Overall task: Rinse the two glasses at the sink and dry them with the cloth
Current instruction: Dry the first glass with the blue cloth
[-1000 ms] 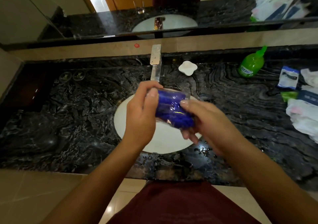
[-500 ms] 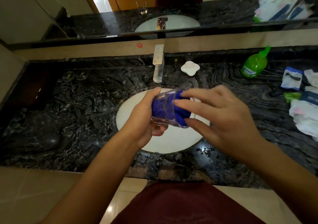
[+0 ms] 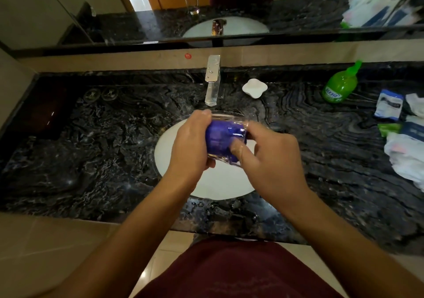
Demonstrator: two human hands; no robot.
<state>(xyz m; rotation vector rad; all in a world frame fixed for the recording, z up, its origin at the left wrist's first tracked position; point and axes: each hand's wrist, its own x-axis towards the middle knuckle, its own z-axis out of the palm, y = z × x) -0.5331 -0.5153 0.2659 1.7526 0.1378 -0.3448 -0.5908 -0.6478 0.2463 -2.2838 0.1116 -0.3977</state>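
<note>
While both hands meet above it, the dark veined marble counter (image 3: pixel 96 151) spreads out widest of all, running well past the left hand on one side and the right hand on the other. Beneath and just behind the hands lies the white oval sink (image 3: pixel 215 183), its bowl showing between the two wrists. Well off to the right of the right hand, a heap of white bags and packets (image 3: pixel 406 158) sits at the counter's edge. Beyond the right hand, farther back, a green pump bottle (image 3: pixel 339 86) stands upright. Straight beyond the hands, the chrome tap (image 3: pixel 213 80) points its spout toward them, and a small white soap dish (image 3: pixel 254 88) rests just to the right of it.

The left hand (image 3: pixel 190 146) curls round a clear glass (image 3: pixel 227 137), thumb over its far side and fingers under it, holding it tilted over the sink. The right hand (image 3: pixel 273 160) grips the same glass from the other side, fingers curled against its wall. A blue cloth (image 3: pixel 220 139) is stuffed inside the glass and fills most of it; whether any right-hand finger reaches inside with it cannot be told. Far past the hands, a second glass (image 3: pixel 191 2) shows only as a reflection in the mirror.
</note>
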